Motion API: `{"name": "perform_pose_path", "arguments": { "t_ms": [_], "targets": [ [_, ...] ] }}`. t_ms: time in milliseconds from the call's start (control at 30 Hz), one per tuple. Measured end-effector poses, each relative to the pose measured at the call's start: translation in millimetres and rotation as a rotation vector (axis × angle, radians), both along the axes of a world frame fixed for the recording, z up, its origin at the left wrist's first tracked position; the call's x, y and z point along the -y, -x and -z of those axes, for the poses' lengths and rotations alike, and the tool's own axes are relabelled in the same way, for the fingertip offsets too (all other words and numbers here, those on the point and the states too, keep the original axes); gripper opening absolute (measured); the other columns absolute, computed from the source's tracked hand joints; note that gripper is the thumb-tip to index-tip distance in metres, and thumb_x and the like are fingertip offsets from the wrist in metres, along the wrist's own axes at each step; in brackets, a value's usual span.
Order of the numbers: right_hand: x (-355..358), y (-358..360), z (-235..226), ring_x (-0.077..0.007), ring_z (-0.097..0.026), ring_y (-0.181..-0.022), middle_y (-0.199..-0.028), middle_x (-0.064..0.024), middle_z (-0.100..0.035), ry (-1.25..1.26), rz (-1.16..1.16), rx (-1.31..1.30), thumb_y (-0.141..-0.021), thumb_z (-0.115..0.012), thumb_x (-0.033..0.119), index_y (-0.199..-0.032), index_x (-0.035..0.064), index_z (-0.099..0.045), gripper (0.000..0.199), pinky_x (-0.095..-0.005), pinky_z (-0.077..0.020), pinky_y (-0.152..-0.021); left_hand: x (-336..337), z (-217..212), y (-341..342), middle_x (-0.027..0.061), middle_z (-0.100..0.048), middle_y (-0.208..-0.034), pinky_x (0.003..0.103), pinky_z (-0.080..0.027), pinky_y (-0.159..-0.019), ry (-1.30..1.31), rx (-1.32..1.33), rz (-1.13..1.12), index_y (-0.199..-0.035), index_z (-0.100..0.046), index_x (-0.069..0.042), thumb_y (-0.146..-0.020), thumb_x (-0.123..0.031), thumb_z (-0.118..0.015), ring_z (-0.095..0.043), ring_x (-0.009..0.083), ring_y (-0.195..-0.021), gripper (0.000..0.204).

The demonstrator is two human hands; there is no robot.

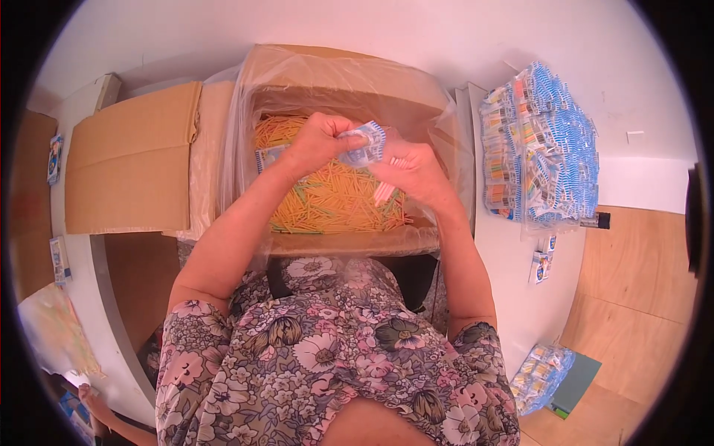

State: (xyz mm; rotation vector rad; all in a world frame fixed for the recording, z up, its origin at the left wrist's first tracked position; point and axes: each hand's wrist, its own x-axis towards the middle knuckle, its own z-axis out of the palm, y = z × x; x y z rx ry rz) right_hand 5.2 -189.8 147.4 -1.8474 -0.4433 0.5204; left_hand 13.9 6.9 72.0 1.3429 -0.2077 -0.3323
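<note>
My left hand (321,141) is closed, pinching a small clear plastic packet (364,143) with blue-striped edging. Beside it my right hand (413,175) is closed round a small bundle of thin pale sticks (385,192), whose ends poke out below the fingers. The fingertips of that hand come up to the packet's lower right side; whether they touch it is hard to tell. Both hands are above an open cardboard box (349,242) lined with clear plastic. Heaped inside it are thin yellow, orange and green sticks (338,195). Another packet (269,156) lies on the heap, partly behind my left forearm.
To the right, a large stack of filled packets (541,149) stands on the white table (513,297). Small packets (541,266) lie below it. A bagged bundle (543,377) sits lower right. A cardboard flap (130,167) spreads leftward. Another person's hand (91,401) shows lower left.
</note>
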Motion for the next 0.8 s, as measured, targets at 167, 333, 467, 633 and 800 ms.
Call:
{"name": "perform_pose_path", "arguments": {
  "t_ms": [167,333,467,633,800],
  "targets": [
    [10,1,-17,-0.0039,-0.051,-0.048,-0.064,0.0015,-0.057,-0.009,0.104,-0.113,-0.082,-0.065,0.008,-0.074,0.007,-0.057,0.011,-0.0188,-0.0363,-0.041,-2,-2,2,0.0,-0.066,-0.08,0.023,-0.049,-0.067,-0.149,-0.015,-0.058,-0.094,-0.068,0.0,-0.085,-0.009,-0.064,-0.057,0.0051,-0.074,0.013],
    [22,-4,-25,-0.001,-0.038,-0.041,-0.056,0.0042,-0.047,-0.342,0.266,-0.205,-0.085,-0.062,0.009,-0.07,0.0091,-0.05,0.019,-0.0172,-0.0205,-0.033,-2,-13,7,0.0015,-0.067,-0.08,0.022,-0.048,-0.064,0.102,-0.029,-0.062,-0.088,-0.069,0.001,-0.077,-0.001,-0.069,-0.057,0.0051,-0.069,0.011],
    [15,-6,-25,-0.0007,-0.035,-0.04,-0.055,0.0044,-0.046,-0.351,0.28,-0.226,-0.086,-0.062,0.01,-0.072,0.0091,-0.05,0.019,-0.0179,-0.0193,-0.033,-3,-17,7,0.0019,-0.067,-0.081,0.022,-0.049,-0.066,0.092,-0.032,-0.06,-0.084,-0.069,0.0,-0.075,0.002,-0.07,-0.058,0.0058,-0.07,0.009],
    [-3,-17,-30,-0.0004,-0.037,-0.041,-0.057,0.003,-0.05,-0.354,0.253,-0.279,-0.086,-0.064,0.011,-0.071,0.0088,-0.051,0.02,-0.0177,-0.0178,-0.033,-2,-14,8,0.0017,-0.067,-0.079,0.022,-0.048,-0.067,0.036,0.0,0.034,-0.079,-0.07,0.0,-0.074,0.0,-0.071,-0.058,0.0062,-0.072,0.005],
    [-7,-21,-24,-0.002,-0.039,-0.045,-0.057,0.0034,-0.051,-0.164,0.316,-0.11,-0.083,-0.068,0.015,-0.069,0.0059,-0.054,0.022,-0.0188,-0.0276,-0.04,0,-14,7,0.0019,-0.067,-0.08,0.023,-0.047,-0.068,0.017,0.033,0.084,-0.083,-0.071,-0.001,-0.075,-0.003,-0.071,-0.058,0.0065,-0.074,0.009]
  ]
}}
